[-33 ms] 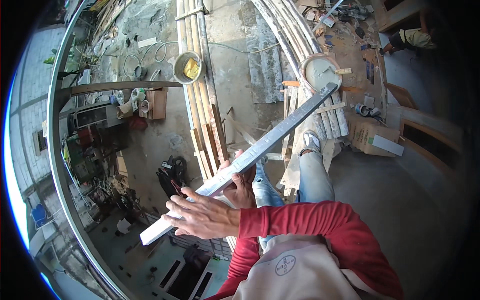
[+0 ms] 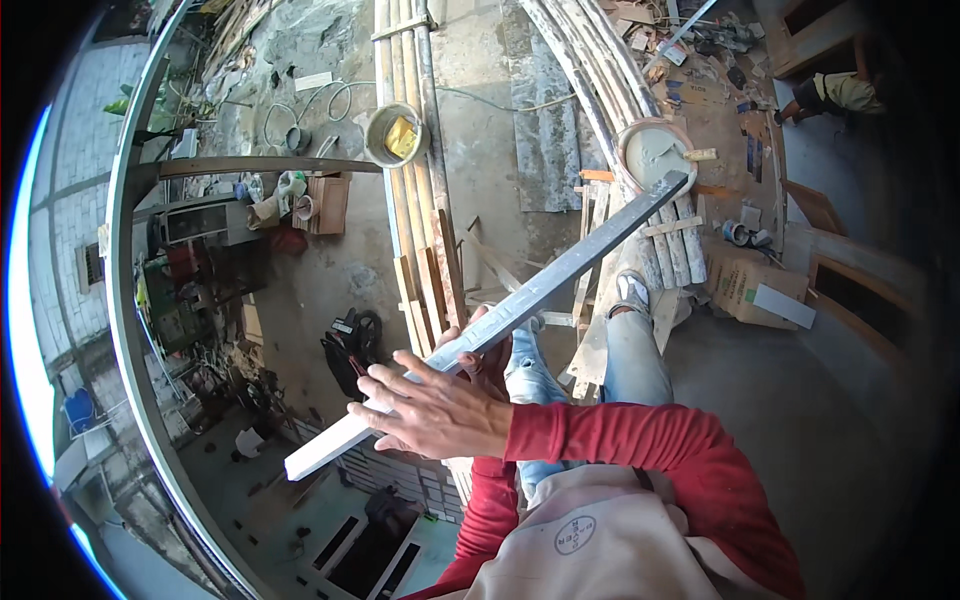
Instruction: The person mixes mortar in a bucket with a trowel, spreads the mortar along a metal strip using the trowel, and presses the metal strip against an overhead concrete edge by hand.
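A long grey metal straightedge bar (image 2: 575, 268) runs slantwise in front of me, from its pale near end at lower left up to its far end beside a bucket (image 2: 624, 165) of grey mortar. My left hand (image 2: 490, 368) holds the bar from below, fingertips curled over its far edge; part of the hand is hidden by the bar and my other hand. Across the upper face, closer to the pale end, my right hand (image 2: 440, 408) lies with its fingers stretched and spread, touching the bar without wrapping round it.
Pole bundles (image 2: 408, 200) form platforms on the left and right. A bucket (image 2: 372, 140) holding something yellow rests on the left one. My shoe (image 2: 630, 290) is on a plank. The ground lies well below. Another person (image 2: 845, 92) is at upper right; a cardboard box (image 2: 740, 285) lies below.
The view has shifted, so the surroundings appear farther right. My right hand has slid up along the bar, away from its pale end. The left hand keeps its hold.
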{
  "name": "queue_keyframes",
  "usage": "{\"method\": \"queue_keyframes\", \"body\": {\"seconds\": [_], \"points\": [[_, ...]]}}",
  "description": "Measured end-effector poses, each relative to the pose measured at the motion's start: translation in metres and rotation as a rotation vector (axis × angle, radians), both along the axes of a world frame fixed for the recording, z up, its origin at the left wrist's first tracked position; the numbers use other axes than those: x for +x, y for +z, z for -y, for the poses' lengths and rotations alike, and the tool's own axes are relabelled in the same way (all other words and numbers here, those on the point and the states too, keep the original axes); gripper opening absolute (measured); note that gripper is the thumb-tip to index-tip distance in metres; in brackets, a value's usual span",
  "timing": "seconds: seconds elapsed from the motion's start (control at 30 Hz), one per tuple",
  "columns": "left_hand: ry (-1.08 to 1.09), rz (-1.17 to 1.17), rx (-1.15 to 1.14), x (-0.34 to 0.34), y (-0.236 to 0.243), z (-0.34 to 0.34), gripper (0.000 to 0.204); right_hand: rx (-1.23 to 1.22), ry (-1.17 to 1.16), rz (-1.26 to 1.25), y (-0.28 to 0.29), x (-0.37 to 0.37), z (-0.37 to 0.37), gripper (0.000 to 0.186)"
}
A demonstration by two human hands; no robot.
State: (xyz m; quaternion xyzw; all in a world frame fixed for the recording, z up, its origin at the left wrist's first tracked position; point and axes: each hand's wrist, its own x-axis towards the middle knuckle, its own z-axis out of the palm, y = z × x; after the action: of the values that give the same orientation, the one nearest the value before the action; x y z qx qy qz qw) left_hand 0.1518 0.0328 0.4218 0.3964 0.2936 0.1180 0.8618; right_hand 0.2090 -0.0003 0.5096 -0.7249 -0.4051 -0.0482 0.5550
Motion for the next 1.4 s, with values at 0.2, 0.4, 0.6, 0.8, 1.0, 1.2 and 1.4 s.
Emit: {"method": "queue_keyframes", "body": {"seconds": [0.2, 0.4, 0.6, 0.8, 1.0, 1.2, 1.4], "points": [[-0.036, -0.229, 0.259, -0.018, 0.058, 0.023, 0.058, -0.416, -0.046, 0.213, -0.052, 0.029, 0.143, 0.062], [0.219, -0.159, 0.277, -0.055, 0.110, 0.002, 0.051, -0.513, -0.044, 0.436, -0.052, 0.077, 0.190, 0.066], [0.392, 0.103, 0.346, -0.079, 0.166, -0.018, 0.048, -0.305, -0.876, 0.231, -0.034, 0.120, 0.173, 0.072], [0.530, 0.366, 0.439, -0.093, 0.232, -0.031, 0.053, 0.615, 0.440, -1.042, 0.025, 0.102, 0.093, 0.086], [0.654, 0.521, 0.608, -0.115, 0.278, -0.044, 0.044, 0.708, 0.956, -0.766, 0.099, 0.093, 0.036, 0.054], [0.762, 0.443, 0.796, -0.164, 0.334, -0.060, 0.059, 0.632, 1.054, -0.743, 0.145, 0.103, -0.030, 0.044], [1.329, 0.456, 0.838, -0.232, 0.363, -0.105, 0.060, 0.601, 1.231, -0.781, 0.198, 0.068, -0.087, 0.046]]}}
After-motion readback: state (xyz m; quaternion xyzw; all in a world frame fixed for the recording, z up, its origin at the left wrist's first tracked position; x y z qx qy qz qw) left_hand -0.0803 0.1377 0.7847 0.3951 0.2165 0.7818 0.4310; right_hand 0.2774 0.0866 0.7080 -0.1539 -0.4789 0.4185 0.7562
